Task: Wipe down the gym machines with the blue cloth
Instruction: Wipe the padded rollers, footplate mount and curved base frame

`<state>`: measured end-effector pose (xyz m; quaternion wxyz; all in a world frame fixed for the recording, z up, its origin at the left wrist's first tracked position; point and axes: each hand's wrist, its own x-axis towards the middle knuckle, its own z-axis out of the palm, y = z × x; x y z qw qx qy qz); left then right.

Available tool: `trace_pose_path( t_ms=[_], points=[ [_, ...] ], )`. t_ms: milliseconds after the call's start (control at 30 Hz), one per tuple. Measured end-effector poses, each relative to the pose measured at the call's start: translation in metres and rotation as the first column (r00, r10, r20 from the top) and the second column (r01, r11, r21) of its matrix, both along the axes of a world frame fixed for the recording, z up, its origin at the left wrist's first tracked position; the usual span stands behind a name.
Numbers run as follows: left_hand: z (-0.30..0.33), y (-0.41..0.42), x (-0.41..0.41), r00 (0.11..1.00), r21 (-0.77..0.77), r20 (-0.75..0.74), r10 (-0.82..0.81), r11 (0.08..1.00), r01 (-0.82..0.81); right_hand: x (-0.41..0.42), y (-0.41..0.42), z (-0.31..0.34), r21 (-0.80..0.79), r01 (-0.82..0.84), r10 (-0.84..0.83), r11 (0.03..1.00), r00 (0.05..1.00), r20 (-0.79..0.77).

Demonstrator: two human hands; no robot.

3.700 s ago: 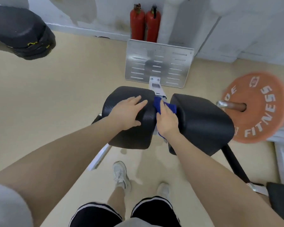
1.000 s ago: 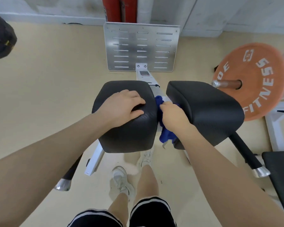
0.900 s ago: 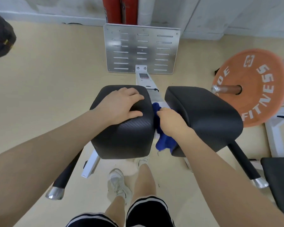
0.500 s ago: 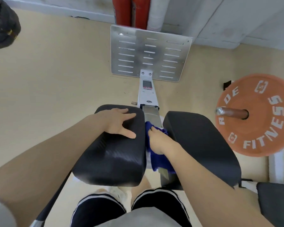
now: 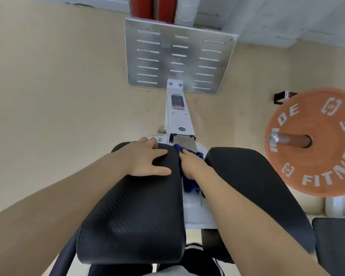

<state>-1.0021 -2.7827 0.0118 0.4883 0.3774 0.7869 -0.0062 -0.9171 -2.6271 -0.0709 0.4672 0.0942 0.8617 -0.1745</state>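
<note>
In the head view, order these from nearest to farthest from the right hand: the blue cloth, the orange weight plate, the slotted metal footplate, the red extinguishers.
1. blue cloth, under the right hand, between the pads.
2. orange weight plate, off to the right.
3. slotted metal footplate, straight ahead.
4. red extinguishers, behind the footplate by the wall.

The orange weight plate (image 5: pixel 315 142) at the right, sitting on a metal bar, carries raised whitish lettering around its face. Along the lower arc the word "FITNESS" can be read, with its last letters running toward the picture's edge. On the upper left arc stand the letters "DE", the tail of a longer word whose first letters are partly hidden by the bar's end. Two square bracket-like logos enclose a small "5", one near the top and one at the lower left.

The white frame beam (image 5: pixel 178 114) bears a dark sticker with a red stripe (image 5: pixel 177 101); its print is too small to read.
</note>
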Motion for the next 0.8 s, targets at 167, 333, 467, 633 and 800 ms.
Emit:
trace_pose_path(
  t_ms=[167, 333, 467, 633, 800],
  points=[
    [-0.010, 0.000, -0.013, 1.000, 0.072, 0.010, 0.002, 0.997, -0.002, -0.003, -0.002, -0.012, -0.026, 0.002, -0.002, 1.000, 1.000, -0.009],
    [-0.029, 0.008, -0.027, 1.000, 0.034, -0.016, 0.013, 0.999, -0.012, -0.011, 0.006, -0.025, -0.073, 0.008, -0.007, 0.997, 1.000, 0.016],
    [-0.045, 0.006, -0.034, 1.000, 0.019, -0.023, 0.006, 1.000, -0.005, -0.044, 0.007, -0.056, -0.025, -0.050, 0.051, 0.998, 0.998, 0.028],
    [-0.049, 0.003, -0.037, 0.997, 0.083, 0.042, 0.061, 0.994, -0.064, -0.012, 0.008, -0.041, -0.095, -0.037, 0.036, 0.995, 0.999, -0.005],
    [-0.045, 0.001, -0.032, 1.000, 0.063, 0.002, 0.016, 0.998, -0.016, -0.041, 0.018, -0.039, -0.030, 0.108, -0.102, 0.994, 0.983, 0.152]
  ],
)
